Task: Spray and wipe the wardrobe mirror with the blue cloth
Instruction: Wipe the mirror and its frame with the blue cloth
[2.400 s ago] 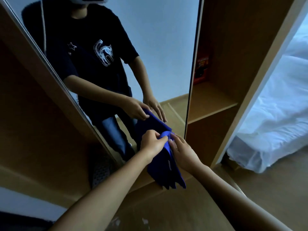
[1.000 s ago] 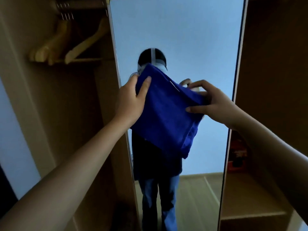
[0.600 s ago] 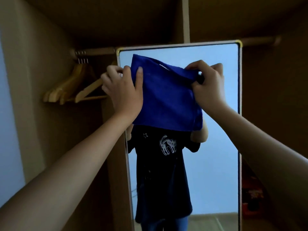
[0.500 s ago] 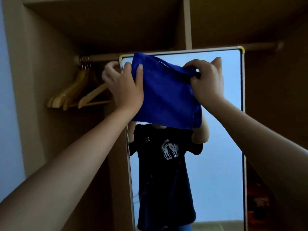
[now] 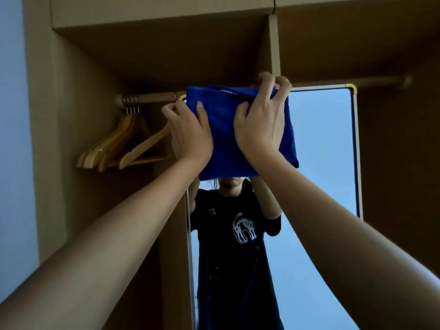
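The folded blue cloth [image 5: 223, 129] is held flat against the top left corner of the wardrobe mirror [image 5: 321, 148]. My left hand [image 5: 190, 134] grips its left edge, thumb on the front. My right hand [image 5: 259, 125] lies over the cloth's middle and right part, fingers curled over its top edge. The mirror is tall, with a pale frame and yellow corner caps, and reflects a person in a dark T-shirt. No spray bottle is in view.
Several wooden hangers [image 5: 123, 144] hang on a rail [image 5: 150, 97] in the open wardrobe section to the left of the mirror. A wooden divider [image 5: 275, 44] and the wardrobe top run overhead. More dark wardrobe panel [image 5: 400, 163] stands on the right.
Both hands carried the cloth from low in front of the mirror up to its top left corner. My right hand shifted left onto the cloth's middle and over its top edge.
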Motion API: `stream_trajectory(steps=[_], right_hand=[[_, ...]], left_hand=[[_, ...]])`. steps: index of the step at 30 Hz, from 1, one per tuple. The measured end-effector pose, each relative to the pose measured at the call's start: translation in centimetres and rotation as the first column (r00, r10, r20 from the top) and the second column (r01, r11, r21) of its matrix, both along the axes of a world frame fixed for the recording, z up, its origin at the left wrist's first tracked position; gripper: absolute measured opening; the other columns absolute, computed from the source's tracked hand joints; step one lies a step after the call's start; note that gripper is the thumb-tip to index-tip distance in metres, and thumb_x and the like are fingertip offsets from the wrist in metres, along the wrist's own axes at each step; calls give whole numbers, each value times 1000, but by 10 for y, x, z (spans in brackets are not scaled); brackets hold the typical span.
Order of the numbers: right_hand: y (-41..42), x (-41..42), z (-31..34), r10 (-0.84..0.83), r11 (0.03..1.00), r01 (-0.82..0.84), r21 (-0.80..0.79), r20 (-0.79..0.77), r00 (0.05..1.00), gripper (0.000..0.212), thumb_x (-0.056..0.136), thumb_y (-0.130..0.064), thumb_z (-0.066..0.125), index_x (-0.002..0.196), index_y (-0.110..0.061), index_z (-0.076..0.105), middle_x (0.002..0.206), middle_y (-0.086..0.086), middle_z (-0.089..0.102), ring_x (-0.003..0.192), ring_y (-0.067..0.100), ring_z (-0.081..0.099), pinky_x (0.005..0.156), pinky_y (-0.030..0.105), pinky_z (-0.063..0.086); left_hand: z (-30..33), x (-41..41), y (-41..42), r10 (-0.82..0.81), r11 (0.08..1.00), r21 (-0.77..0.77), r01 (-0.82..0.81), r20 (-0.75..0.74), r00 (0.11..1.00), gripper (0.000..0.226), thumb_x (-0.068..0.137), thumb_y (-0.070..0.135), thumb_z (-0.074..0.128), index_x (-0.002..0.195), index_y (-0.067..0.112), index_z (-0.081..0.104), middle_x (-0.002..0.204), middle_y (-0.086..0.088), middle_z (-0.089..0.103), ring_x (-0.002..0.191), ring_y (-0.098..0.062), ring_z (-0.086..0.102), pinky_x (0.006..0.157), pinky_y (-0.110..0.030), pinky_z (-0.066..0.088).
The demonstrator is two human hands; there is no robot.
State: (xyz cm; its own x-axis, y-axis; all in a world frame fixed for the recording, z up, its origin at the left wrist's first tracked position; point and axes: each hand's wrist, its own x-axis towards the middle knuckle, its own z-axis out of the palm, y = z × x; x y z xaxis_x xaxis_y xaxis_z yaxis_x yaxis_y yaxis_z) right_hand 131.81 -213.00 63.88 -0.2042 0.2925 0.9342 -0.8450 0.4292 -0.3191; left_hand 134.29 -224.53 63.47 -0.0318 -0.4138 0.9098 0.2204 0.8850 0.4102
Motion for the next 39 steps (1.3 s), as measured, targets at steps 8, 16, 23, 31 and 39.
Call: stream_trajectory(steps=[8,16,23,31,39], right_hand=[[4,-18,-25,-139,917,257,305,-361,922,29,96,-28,51,124,-22,55,131,13,52,121,32,48,96,54,38],[6,-25,-34,-361,732,436,524,-245,900,56,100,-57,19,154,-41,14,164,-3,11,151,22,5,118,60,-5],[4,-30,-35,-377,740,449,500,-244,893,55,101,-56,17,154,-41,11,164,-3,9,151,22,3,118,59,-4],[12,-36,-40,-416,735,477,482,-236,878,54,102,-48,14,155,-38,9,164,-4,9,151,21,3,119,57,-5],[37,-44,-40,-427,736,473,484,-210,880,56,102,-46,16,156,-32,11,164,-6,10,151,17,3,120,55,-3]], left_hand=[[-3,6,-2,-31,997,-75,27,-50,998,33,101,30,39,132,17,35,126,-8,40,76,-13,57,54,-20,47],[-11,6,-7,29,977,-210,-38,-42,999,39,103,36,34,141,28,33,136,-10,38,90,-13,59,59,-16,46],[-29,6,-2,93,936,-342,-78,26,995,56,102,40,29,154,26,12,160,-18,2,146,-33,17,101,-33,44],[-43,-6,7,339,794,-558,-242,76,938,55,103,38,16,152,14,18,160,-1,16,148,-11,7,120,-37,-4],[-43,-17,31,335,766,-601,-226,74,939,55,103,38,12,153,16,15,161,-5,13,149,-19,5,120,-43,-2]])
